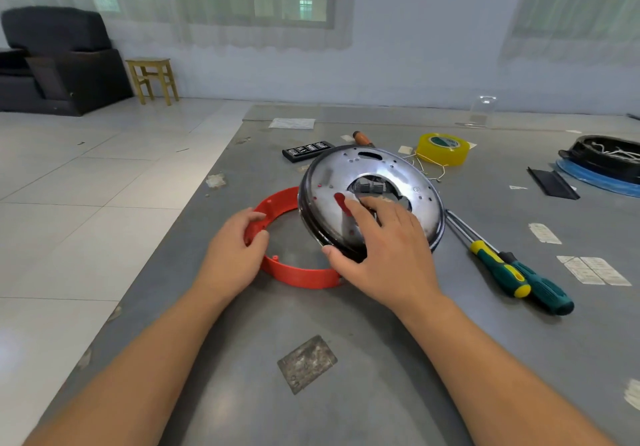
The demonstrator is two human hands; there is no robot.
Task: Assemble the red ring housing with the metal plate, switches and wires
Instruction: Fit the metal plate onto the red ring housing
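On the grey worktop (346, 393), the left hand (235, 255) grips the red ring housing (294, 274); the right hand (384, 255) holds the tilted metal plate (329, 182) over it, thumb under its rim.

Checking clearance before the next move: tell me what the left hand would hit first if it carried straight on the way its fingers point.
The left hand already grips the red ring; beyond it, probably the tilted metal plate, though depth is unclear.
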